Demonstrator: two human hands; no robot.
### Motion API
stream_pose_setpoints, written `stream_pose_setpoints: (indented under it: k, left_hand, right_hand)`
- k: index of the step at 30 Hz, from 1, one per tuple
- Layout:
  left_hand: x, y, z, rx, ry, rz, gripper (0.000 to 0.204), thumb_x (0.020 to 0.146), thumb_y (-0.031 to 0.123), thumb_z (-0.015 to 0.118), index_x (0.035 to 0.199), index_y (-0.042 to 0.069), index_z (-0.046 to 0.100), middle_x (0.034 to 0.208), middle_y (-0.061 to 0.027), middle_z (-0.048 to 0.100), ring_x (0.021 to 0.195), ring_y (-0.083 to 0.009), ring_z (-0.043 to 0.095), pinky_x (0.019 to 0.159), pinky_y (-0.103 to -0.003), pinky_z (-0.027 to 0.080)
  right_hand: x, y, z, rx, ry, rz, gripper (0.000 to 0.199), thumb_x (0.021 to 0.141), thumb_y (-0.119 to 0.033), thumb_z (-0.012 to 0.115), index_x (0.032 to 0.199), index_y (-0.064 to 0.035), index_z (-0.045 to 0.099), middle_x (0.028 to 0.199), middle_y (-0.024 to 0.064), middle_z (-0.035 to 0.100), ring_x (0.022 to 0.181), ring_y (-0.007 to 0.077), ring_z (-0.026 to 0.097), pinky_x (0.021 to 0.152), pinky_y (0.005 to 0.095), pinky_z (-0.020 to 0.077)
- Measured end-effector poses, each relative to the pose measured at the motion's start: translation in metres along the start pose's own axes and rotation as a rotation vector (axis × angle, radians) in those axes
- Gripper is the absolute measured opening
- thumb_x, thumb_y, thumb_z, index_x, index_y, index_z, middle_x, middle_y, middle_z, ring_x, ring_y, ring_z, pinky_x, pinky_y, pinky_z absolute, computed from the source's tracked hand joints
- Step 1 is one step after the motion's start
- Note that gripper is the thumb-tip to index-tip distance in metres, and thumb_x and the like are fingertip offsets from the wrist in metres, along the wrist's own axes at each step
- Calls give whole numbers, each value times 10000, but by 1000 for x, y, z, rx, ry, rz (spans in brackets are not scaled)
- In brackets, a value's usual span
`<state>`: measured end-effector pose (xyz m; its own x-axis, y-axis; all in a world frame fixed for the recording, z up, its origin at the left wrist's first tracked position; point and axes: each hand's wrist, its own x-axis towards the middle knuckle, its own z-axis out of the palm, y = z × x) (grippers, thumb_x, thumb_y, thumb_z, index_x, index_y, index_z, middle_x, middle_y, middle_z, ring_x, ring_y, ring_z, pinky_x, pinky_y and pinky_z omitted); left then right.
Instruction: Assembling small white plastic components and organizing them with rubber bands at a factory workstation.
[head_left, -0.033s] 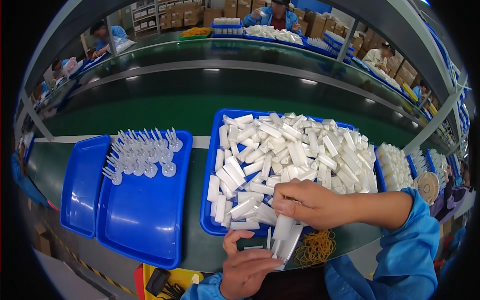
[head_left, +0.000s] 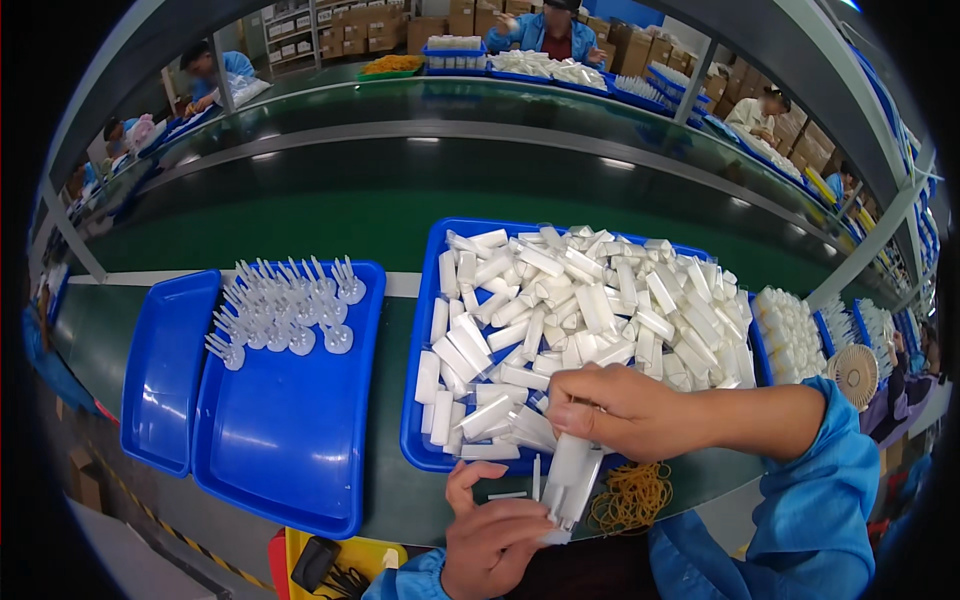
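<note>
My right hand (head_left: 615, 405) is closed round the upper end of a white cylinder (head_left: 570, 460), held tilted at the table's near edge. Alongside the cylinder is a shiny clear plastic wrapper (head_left: 588, 488). Below, the fingers of my left hand (head_left: 495, 540) are pressed together on a pale plastic piece (head_left: 556, 537) at the cylinder's lower end; the fingers partly hide it. Just beyond both hands, a large blue tray (head_left: 411, 420) holds a heap of white pieces (head_left: 590, 300) in clear wrappers. Thin white sticks (head_left: 537, 478) lie near my left hand.
To the left, a blue tray (head_left: 280, 440) holds several translucent stemmed pieces (head_left: 285, 305) with round bases; a narrower blue tray (head_left: 170, 380) adjoins it. Yellow rubber bands (head_left: 632, 497) lie by my right forearm. A dark green conveyor (head_left: 400, 210) runs behind; co-workers sit beyond it.
My right hand and the white cylinder have shifted very slightly, and the pale piece at its lower end sits a little lower. Across the conveyor, a co-worker's raised hand has moved.
</note>
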<state>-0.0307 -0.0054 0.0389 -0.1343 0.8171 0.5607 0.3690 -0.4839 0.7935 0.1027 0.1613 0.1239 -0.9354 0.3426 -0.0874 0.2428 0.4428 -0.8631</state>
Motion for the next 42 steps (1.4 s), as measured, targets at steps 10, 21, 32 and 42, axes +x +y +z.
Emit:
stream_pose_setpoints:
  k: [10, 21, 32, 42]
  left_hand:
    - [-7, 0, 4, 111, 103, 52, 268, 713, 241, 720, 857, 78, 564, 1046, -127, 562, 1127, -391, 416, 957, -513, 290]
    - [-9, -4, 14, -359, 358, -146, 185, 803, 91, 671, 922, 63, 533, 1094, -149, 596, 1269, -390, 329, 1023, -512, 239]
    - [-6, 1, 4, -192, 270, -50, 124, 680, 29, 727, 790, 18, 671, 833, -90, 654, 1129, -386, 472, 987, -534, 284]
    - [-2, 2, 12, -176, 170, -33, 112, 642, 15, 727, 741, 23, 675, 747, -82, 650, 1068, -372, 504, 979, -537, 291]
  right_hand:
    - [1, -3, 18, 25, -256, -132, 317, 964, -323, 401, 850, -52, 520, 728, 141, 559, 703, 278, 562, 717, 395, 392]
    - [101, 65, -39, -1268, 71, -86, 247, 751, -264, 671, 923, -87, 651, 1008, 62, 590, 1098, 230, 449, 892, 450, 291]
    - [54, 40, -29, -997, 163, -746, 146, 689, -171, 654, 804, -111, 589, 957, 4, 602, 1120, 222, 473, 830, 446, 297]
    - [8, 30, -25, -613, 66, -775, 204, 761, -139, 658, 962, -157, 630, 992, 18, 535, 1010, 194, 508, 767, 387, 324]
